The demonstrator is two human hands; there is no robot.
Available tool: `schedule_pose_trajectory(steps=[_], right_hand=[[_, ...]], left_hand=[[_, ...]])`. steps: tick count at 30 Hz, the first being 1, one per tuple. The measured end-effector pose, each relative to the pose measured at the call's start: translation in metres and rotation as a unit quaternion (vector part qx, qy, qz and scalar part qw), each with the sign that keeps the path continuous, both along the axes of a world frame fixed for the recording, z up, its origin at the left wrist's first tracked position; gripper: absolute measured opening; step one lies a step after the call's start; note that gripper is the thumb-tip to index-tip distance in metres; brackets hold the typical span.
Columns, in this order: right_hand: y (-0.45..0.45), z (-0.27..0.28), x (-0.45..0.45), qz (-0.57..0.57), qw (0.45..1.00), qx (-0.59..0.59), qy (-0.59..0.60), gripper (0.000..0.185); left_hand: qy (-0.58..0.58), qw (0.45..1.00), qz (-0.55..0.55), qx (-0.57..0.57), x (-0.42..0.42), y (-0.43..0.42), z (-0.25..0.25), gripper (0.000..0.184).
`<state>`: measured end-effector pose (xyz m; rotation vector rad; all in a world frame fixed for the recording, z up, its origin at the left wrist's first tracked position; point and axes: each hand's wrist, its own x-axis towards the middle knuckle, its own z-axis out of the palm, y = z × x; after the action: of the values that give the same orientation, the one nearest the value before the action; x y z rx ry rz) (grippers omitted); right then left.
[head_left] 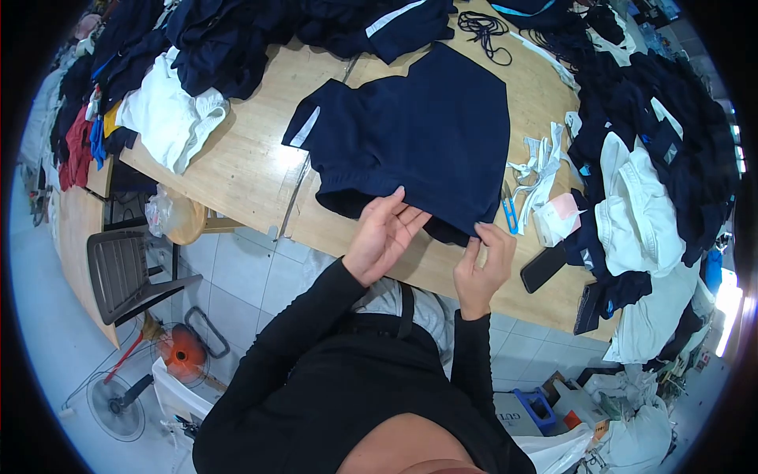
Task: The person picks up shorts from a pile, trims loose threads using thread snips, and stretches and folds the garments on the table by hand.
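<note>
Navy shorts [442, 134] lie spread on the wooden table, their gathered elastic waistband toward me and a white patch on the left leg. My left hand [387, 235] is turned palm up at the waistband, thumb and fingers closed on its edge. At the right end of that same edge, my right hand [483, 267] pinches the cloth between thumb and fingers. The waist opening sags a little over the table's front edge. Small blue-handled thread snips [510, 215] lie just right of the shorts.
White fabric strips [540, 170], a black phone [543, 269] and a pink-and-white packet [559, 219] sit on the right. Navy and white garments [643, 205] are heaped beyond them. More clothes [178, 110] cover the back left. Black cords [485, 31] lie at the far edge.
</note>
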<state>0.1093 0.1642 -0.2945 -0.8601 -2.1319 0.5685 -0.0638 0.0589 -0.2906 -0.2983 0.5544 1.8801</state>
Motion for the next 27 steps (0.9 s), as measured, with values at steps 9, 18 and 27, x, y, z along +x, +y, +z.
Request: schedule_pose_trajectory(steps=[9, 18, 27], right_hand=[[-0.021, 0.066, -0.030, 0.067, 0.988, -0.073, 0.118, 0.034], [-0.008, 0.059, -0.043, 0.106, 0.978, -0.139, 0.117, 0.008], [-0.008, 0.059, -0.025, 0.088, 0.949, -0.272, 0.134, 0.023]], left_hand=[[0.102, 0.987, -0.023, 0.126, 0.004, -0.032, 0.040, 0.045], [0.152, 0.983, -0.031, 0.102, 0.010, -0.046, 0.024, 0.060], [0.187, 0.980, -0.026, 0.058, 0.012, -0.042, 0.028, 0.048]])
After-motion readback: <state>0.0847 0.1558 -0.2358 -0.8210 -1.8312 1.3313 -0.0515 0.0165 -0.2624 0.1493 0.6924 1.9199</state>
